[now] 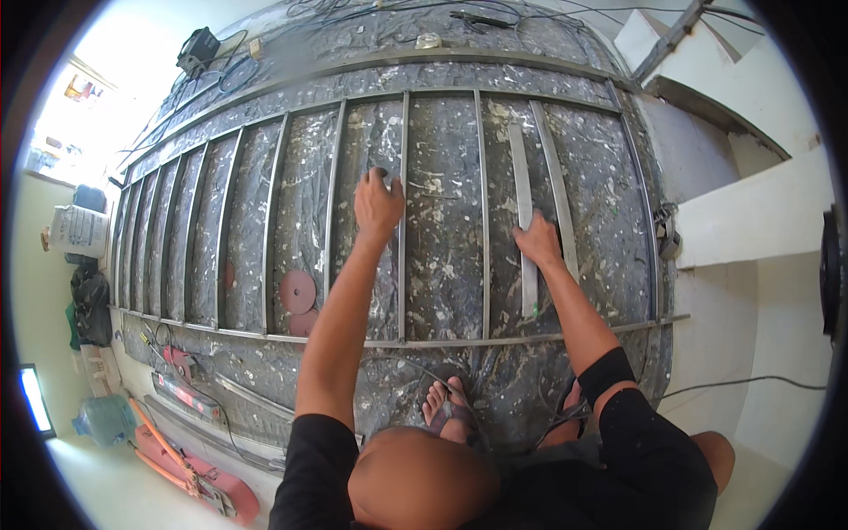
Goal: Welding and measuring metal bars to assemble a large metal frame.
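Right of centre, the right hand [541, 240] clamps a loose metal bar [525, 190] inside a ladder-like frame [482, 221], apparently positioning it; the next move likely calls for careful alignment. Near centre, the left hand [378, 212] nears a crossbar [404, 265], its grip unclear.

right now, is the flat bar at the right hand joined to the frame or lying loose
Loose: both ends of the flat bar at the right hand stop short of the frame.
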`<action>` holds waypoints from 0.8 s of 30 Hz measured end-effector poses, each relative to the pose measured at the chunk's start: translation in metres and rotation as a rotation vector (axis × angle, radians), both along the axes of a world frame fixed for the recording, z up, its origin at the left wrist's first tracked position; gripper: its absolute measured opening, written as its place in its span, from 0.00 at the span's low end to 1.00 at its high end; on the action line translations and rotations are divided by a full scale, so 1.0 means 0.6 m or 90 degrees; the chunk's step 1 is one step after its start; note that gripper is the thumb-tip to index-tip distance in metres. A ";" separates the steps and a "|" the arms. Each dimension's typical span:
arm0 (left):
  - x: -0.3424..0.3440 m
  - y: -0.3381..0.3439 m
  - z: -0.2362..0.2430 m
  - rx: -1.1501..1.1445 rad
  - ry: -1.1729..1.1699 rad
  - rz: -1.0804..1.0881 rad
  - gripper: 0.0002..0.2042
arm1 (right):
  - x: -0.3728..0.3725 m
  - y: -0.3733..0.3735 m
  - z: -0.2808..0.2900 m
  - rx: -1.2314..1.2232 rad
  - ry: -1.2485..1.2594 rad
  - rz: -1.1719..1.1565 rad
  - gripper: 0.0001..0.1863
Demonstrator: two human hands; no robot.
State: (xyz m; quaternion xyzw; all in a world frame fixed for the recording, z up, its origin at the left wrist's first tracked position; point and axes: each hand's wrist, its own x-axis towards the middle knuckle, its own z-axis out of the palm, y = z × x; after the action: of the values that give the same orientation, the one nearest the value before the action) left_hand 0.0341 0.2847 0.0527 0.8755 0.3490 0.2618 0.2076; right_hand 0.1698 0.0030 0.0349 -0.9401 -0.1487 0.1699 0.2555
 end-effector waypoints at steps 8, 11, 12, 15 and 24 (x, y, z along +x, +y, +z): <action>0.086 0.197 -0.112 0.069 -0.003 -0.139 0.10 | 0.035 0.105 0.066 0.102 -0.239 0.115 0.24; 0.125 0.186 -0.146 0.048 -0.003 -0.131 0.12 | 0.169 0.199 0.067 0.197 -0.220 0.145 0.22; 0.126 0.186 -0.146 0.082 -0.014 -0.125 0.13 | 0.206 0.247 0.083 0.202 -0.205 0.171 0.21; 0.156 0.162 -0.137 -0.003 -0.011 -0.121 0.14 | 0.356 0.374 0.109 0.122 -0.238 0.239 0.20; 0.096 0.205 -0.160 -0.089 0.167 -0.070 0.15 | 0.562 0.749 -0.061 0.054 -0.211 0.213 0.28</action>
State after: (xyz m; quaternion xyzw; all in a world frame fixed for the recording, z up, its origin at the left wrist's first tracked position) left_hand 0.0919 0.4077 -0.0435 0.9033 0.3423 0.1084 0.2348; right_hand 0.5068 0.4527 -0.0019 -0.9058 -0.3494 0.0466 0.2350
